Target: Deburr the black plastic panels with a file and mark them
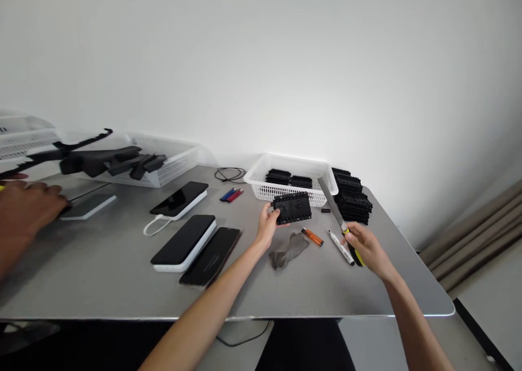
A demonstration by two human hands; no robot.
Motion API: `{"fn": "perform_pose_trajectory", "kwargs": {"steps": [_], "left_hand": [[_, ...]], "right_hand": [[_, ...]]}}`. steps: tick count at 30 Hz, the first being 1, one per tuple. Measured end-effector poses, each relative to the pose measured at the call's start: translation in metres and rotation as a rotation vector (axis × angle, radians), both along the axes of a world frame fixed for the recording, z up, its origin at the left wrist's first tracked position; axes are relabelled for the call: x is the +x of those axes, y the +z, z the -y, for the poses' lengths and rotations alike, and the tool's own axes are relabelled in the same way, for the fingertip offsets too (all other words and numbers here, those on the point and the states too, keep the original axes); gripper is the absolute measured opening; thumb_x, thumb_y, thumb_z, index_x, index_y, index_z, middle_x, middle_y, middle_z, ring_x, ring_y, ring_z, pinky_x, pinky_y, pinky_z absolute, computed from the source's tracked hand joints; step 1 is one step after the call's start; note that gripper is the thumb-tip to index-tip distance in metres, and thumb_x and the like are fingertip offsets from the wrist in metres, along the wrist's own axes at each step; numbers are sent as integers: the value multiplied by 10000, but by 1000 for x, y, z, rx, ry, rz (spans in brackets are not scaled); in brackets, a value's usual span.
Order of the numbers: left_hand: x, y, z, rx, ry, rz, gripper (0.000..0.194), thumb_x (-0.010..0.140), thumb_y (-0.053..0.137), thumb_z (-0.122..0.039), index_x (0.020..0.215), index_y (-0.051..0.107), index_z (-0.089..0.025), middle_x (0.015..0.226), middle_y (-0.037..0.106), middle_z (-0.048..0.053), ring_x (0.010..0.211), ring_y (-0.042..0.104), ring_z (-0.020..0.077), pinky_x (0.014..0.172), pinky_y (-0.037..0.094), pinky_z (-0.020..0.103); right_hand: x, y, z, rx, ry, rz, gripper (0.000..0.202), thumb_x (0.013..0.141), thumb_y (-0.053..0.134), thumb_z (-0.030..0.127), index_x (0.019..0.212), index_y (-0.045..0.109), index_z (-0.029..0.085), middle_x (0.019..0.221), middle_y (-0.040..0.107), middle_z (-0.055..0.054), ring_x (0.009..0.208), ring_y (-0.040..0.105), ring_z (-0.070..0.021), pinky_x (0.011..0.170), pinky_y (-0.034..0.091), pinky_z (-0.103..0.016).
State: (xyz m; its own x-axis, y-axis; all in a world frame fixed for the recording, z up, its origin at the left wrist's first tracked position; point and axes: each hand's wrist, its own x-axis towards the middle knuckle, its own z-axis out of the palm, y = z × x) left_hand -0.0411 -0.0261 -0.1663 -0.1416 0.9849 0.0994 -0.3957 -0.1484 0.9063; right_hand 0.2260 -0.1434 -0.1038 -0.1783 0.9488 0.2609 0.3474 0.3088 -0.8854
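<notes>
My left hand point(267, 224) grips a flat black plastic piece point(291, 208) with toothed edges by its left end, above the table in front of a white basket point(263, 190). In my right hand point(365, 246) is a flat metal file point(332, 201) with a yellow and black handle, its blade pointing up and left. File and black piece are apart. Below the piece lies a crumpled grey cloth point(290, 250). Between the hands are an orange lighter point(312, 236) and a white marker point(341, 247); a small black cap point(325, 210) lies by the basket.
Similar black pieces point(302, 181) lie in the basket and others are stacked point(354, 199) beside it. Phones point(185, 240) and two lighters point(234, 195) lie left. Another person's hand point(28, 208) works at the far left, near a basket of black parts point(179, 161).
</notes>
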Motion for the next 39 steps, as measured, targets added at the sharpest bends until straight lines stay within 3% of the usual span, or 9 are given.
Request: {"fn": "perform_pose_trajectory", "kwargs": {"steps": [2,5,10,15,20,30,39], "left_hand": [[1,-1,1,-9,-14,-10,349,677,666,-330,964,506,-212,793,606,13,695,627,176,561,586,348],[1,-2,1,-14,-3,-30,372,672,676,-349,967,495,-214,729,571,-11,654,597,158,532,563,315],[-1,-7,0,-13,31,-157,341,696,669,-386,913,470,-215,633,527,-41,591,564,144,485,480,241],[-2,-13,0,-17,64,-269,301,715,674,-377,891,500,-206,557,481,-59,488,467,102,454,356,189],[1,-13,2,-21,54,-302,317,721,670,-394,906,491,-209,547,463,-67,473,436,98,459,342,196],[1,-14,3,-29,12,-365,333,702,695,-382,908,501,-206,553,458,-69,480,428,98,471,357,201],[6,-20,5,26,-66,-382,354,730,686,-407,959,521,-192,535,462,-61,460,428,96,467,299,202]], "right_hand": [[-7,3,-24,32,24,3,282,900,510,478,1022,551,226,821,612,-10,800,590,-168,748,439,-277],[-25,1,-59,37,25,25,318,885,511,510,983,564,212,670,535,28,642,531,-148,664,428,-271],[-50,-19,-91,91,-139,-27,456,843,514,598,830,637,159,606,504,11,536,449,-133,518,359,-253],[-52,-39,-90,172,-293,124,525,852,479,627,690,649,157,617,574,-23,599,496,-155,558,345,-254],[-46,-44,-82,104,-346,408,620,851,400,705,547,540,183,511,483,8,536,446,-136,526,267,-250],[-51,-44,-73,111,-488,722,675,799,365,808,553,534,202,520,531,-25,521,456,-152,514,207,-272],[-59,-46,-73,63,-493,760,707,816,326,807,573,585,196,584,613,-64,557,550,-179,514,246,-278]]}}
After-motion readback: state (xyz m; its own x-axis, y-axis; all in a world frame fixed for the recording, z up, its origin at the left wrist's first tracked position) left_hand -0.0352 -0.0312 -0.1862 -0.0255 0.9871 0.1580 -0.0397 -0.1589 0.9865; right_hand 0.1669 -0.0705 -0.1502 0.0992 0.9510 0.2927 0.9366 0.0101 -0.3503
